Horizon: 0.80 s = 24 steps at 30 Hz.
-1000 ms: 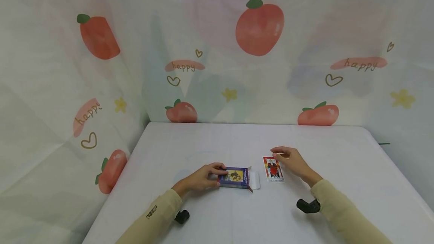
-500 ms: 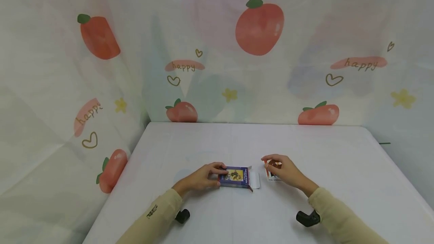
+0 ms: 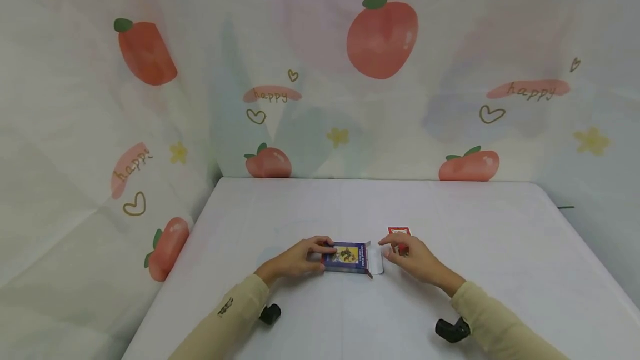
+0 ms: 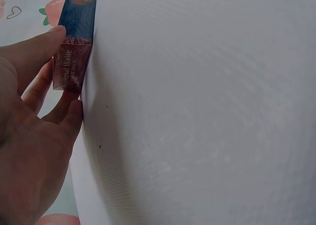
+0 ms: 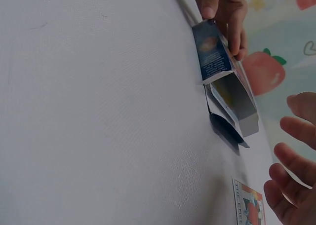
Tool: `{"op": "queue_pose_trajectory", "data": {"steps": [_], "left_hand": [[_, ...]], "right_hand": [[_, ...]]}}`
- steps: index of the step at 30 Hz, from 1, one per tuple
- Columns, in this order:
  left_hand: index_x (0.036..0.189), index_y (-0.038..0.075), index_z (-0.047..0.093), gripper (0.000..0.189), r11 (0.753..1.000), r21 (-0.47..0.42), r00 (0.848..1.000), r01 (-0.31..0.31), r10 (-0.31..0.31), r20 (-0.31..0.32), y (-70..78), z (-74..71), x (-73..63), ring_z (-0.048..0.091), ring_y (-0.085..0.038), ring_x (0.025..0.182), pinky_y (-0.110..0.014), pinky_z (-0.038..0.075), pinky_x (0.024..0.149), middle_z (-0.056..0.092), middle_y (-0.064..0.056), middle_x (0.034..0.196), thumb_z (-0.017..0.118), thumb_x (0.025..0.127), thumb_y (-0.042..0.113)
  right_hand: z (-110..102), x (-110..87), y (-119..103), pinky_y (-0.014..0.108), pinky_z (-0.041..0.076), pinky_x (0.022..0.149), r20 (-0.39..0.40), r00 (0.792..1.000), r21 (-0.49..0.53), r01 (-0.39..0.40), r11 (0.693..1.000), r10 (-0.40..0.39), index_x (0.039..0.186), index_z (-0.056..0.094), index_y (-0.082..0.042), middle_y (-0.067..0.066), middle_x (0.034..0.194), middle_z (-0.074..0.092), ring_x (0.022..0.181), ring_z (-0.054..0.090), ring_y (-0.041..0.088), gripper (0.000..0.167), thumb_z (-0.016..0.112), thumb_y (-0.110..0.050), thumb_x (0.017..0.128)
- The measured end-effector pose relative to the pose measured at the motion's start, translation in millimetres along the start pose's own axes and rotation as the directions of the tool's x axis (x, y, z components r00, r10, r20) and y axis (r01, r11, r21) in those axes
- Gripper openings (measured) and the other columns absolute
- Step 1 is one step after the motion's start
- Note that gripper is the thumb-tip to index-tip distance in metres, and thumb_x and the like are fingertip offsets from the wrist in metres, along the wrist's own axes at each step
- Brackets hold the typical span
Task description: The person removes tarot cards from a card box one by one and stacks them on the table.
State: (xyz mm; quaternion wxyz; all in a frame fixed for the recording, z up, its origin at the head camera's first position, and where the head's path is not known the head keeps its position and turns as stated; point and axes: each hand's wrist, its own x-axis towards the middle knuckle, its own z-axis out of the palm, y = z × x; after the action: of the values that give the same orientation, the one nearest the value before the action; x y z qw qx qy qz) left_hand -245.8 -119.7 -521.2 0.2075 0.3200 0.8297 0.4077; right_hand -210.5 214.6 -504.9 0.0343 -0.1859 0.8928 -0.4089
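A blue and purple tarot card box [image 3: 345, 257] lies flat on the white table, its picture facing up. My left hand [image 3: 294, 258] grips its closed end between thumb and fingers, and the lettering there shows in the left wrist view. The box's right end has its flaps [image 5: 227, 131] folded out; the right wrist view looks into the opening. My right hand [image 3: 419, 260] hovers just right of the flaps, fingers spread loosely and holding nothing. Beneath it a red-bordered tarot card [image 5: 249, 203] lies on the table, partly hidden by the hand in the head view.
A white cloth covers the table [image 3: 300, 204]. Behind it hangs a wall sheet [image 3: 320, 60] printed with red fruit, hearts and flowers. Black wrist-worn pieces show under both sleeves, such as the one on the right [image 3: 451, 329].
My right hand has moved left and toward the person, from the card's right edge across the card to near the box's flaps. The left hand and the box stay in place.
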Motion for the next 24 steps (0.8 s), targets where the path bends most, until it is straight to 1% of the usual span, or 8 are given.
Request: {"op": "queue_pose_trajectory", "data": {"steps": [2, 5, 9, 12, 15, 18, 24], "left_hand": [[0.142, 0.011, 0.059, 0.05, 1.0, -0.003, 1.0, 0.002, -0.002, 0.0, 0.0, 0.0, 0.5, 0.034, -0.027, 0.15, -0.053, 0.026, 0.124, 0.046, -0.006, 0.153, 0.07, 0.094, 0.008], [0.142, 0.012, 0.059, 0.05, 1.0, -0.011, 1.0, 0.005, -0.005, -0.001, -0.3, -0.1, 1.3, 0.034, -0.026, 0.15, -0.053, 0.026, 0.124, 0.046, -0.005, 0.153, 0.07, 0.094, 0.007], [0.142, 0.014, 0.06, 0.05, 1.0, -0.026, 1.0, 0.017, -0.018, -0.006, -0.2, 0.0, 1.6, 0.034, -0.026, 0.15, -0.053, 0.026, 0.124, 0.045, -0.004, 0.153, 0.07, 0.094, 0.007], [0.142, 0.015, 0.06, 0.049, 0.999, -0.027, 1.0, 0.021, -0.021, -0.007, -0.4, -0.5, 2.1, 0.034, -0.026, 0.15, -0.053, 0.026, 0.124, 0.045, -0.004, 0.154, 0.07, 0.094, 0.008], [0.142, 0.015, 0.06, 0.049, 1.0, -0.023, 1.0, 0.015, -0.015, -0.007, -1.2, -0.8, 2.4, 0.033, -0.027, 0.151, -0.053, 0.026, 0.124, 0.045, -0.005, 0.154, 0.07, 0.094, 0.008], [0.142, 0.013, 0.059, 0.05, 1.0, -0.02, 1.0, 0.009, -0.009, -0.004, -1.6, -0.9, 2.7, 0.034, -0.027, 0.151, -0.053, 0.026, 0.124, 0.045, -0.005, 0.154, 0.07, 0.094, 0.008], [0.142, 0.012, 0.059, 0.05, 1.0, -0.013, 1.0, 0.001, -0.001, -0.001, -1.7, -0.5, 2.5, 0.034, -0.026, 0.15, -0.053, 0.026, 0.124, 0.046, -0.005, 0.154, 0.07, 0.093, 0.007]], "right_hand": [[3, 0.0, 0, 0.022, 0.045, 0.072, -0.002, 1.0, -0.003, 0.01, 1.0, -0.01, 0.119, 0.071, -0.009, 0.009, 0.114, 0.068, 0.087, 0.051, 0.01, 0.026, 0.07, -0.018, 0.094], [6, 0.7, 0, 0.023, 0.045, 0.072, 0.0, 1.0, 0.005, 0.024, 1.0, -0.024, 0.119, 0.072, -0.009, 0.009, 0.113, 0.067, 0.087, 0.05, 0.011, 0.026, 0.07, -0.018, 0.094], [12, 0.5, -3, 0.026, 0.049, 0.079, 0.003, 0.999, -0.001, 0.034, 0.999, -0.034, 0.117, 0.072, -0.01, 0.009, 0.119, 0.067, 0.1, 0.058, 0.021, 0.025, 0.07, -0.019, 0.095], [15, 1.0, -5, 0.036, 0.052, 0.086, 0.008, 0.998, -0.027, 0.055, 0.998, -0.055, 0.116, 0.073, -0.01, 0.009, 0.122, 0.067, 0.113, 0.061, 0.031, 0.023, 0.07, -0.019, 0.095], [17, 1.8, -7, 0.048, 0.052, 0.092, 0.011, 0.997, -0.055, 0.075, 0.996, -0.074, 0.114, 0.074, -0.012, 0.011, 0.124, 0.066, 0.119, 0.06, 0.036, 0.021, 0.07, -0.019, 0.095], [21, 2.2, -5, 0.054, 0.049, 0.094, 0.0, 0.996, -0.08, 0.092, 0.992, -0.092, 0.113, 0.075, -0.014, 0.012, 0.125, 0.066, 0.119, 0.059, 0.037, 0.02, 0.07, -0.019, 0.094], [30, 2.3, -1, 0.057, 0.048, 0.096, -0.042, 0.984, -0.119, 0.167, 0.979, -0.173, 0.112, 0.075, -0.013, 0.014, 0.123, 0.067, 0.116, 0.059, 0.038, 0.022, 0.073, -0.011, 0.09]]}}
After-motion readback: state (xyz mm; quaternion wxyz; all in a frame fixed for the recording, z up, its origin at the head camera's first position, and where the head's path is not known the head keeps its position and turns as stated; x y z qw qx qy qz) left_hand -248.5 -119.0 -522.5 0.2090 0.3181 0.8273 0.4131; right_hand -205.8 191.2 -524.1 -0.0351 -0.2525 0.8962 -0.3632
